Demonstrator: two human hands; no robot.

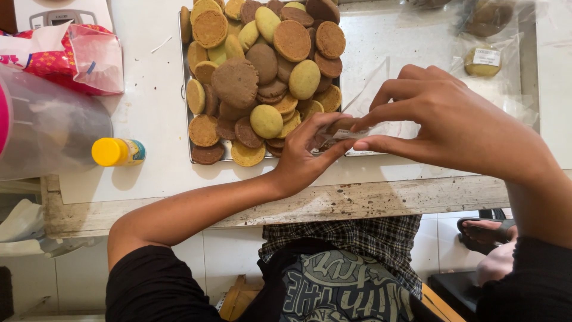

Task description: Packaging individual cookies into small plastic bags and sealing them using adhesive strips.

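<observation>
A metal tray on the white table holds a heap of round cookies, brown, tan and pale green. At its near edge my left hand and my right hand meet. Both pinch a small clear plastic bag between fingertips. A tan cookie sits between the fingers of both hands, at the bag's mouth; whether it is inside the bag I cannot tell. My right hand covers most of the bag's near side.
A yellow-capped small bottle lies at the left beside a large clear container. A red patterned packet sits behind it. Bagged cookies lie at the far right. The table's worn front edge runs below my hands.
</observation>
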